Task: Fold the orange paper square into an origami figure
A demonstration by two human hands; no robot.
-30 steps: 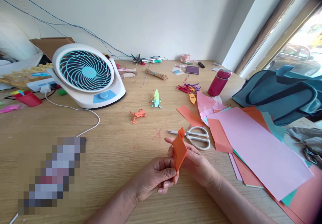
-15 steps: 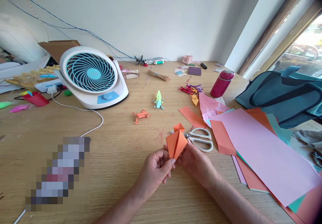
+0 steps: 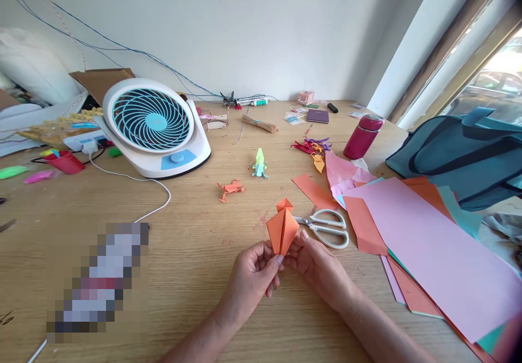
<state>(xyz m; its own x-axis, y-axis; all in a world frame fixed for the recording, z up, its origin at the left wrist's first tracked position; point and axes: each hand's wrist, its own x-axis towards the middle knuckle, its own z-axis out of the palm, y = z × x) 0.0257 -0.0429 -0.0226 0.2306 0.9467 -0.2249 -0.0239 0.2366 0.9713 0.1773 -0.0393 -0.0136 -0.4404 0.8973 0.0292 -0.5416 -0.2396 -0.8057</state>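
Note:
Between the thumb and fingers of my left hand [image 3: 255, 270] is the lower tip of a folded orange paper [image 3: 282, 230]. It is kite-shaped, creased down the middle, with a smaller folded flap on top. My right hand [image 3: 320, 270] is beside the paper's lower right edge, thumb raised and fingers loosely curved; whether a fingertip touches the paper I cannot tell. Scissors with white handles [image 3: 330, 227] lie just beyond, their blades partly behind the paper. Farther off, an orange folded paper frog [image 3: 231, 188] and a green-and-blue folded paper figure [image 3: 260, 164] rest on the table.
To the right spreads a pile of coloured paper sheets [image 3: 428, 249], with a teal bag [image 3: 457, 156] behind. A red bottle [image 3: 362, 137] stands near paper scraps [image 3: 314, 148]. At the left are a white fan [image 3: 157, 124], a cable and a blurred object [image 3: 100, 276].
My right thumb has come away from the paper's right edge. The kite shape has turned slightly and sits a little farther left. The whole view has shifted slightly.

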